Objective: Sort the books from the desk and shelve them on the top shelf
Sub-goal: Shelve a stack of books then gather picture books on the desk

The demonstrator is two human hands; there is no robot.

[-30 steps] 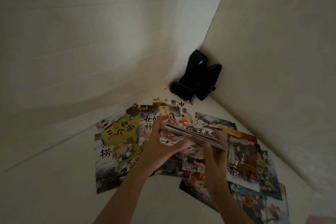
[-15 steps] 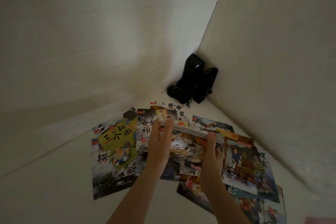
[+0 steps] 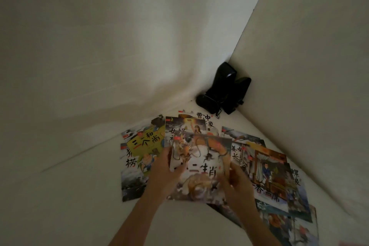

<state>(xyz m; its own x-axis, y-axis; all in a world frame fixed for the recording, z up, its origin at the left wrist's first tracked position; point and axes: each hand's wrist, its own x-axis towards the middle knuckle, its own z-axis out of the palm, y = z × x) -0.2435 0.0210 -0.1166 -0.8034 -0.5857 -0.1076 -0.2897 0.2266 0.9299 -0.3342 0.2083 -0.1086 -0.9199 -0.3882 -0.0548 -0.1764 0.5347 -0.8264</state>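
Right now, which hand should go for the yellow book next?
Left, probably. The left hand grips the held book's left edge, right beside the yellow book. The right hand grips the opposite edge, farther away, and would have to cross over.

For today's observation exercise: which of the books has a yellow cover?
The yellow book, lying left of the left hand; the other covers are mostly grey, white or orange.

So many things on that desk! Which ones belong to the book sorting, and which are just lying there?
Part of the job:
- thin picture book with a white cover and black characters, held by the left hand and right hand
- yellow picture book
- other colourful picture books spread on the white desk

Just lying about:
- pair of black speakers in the corner
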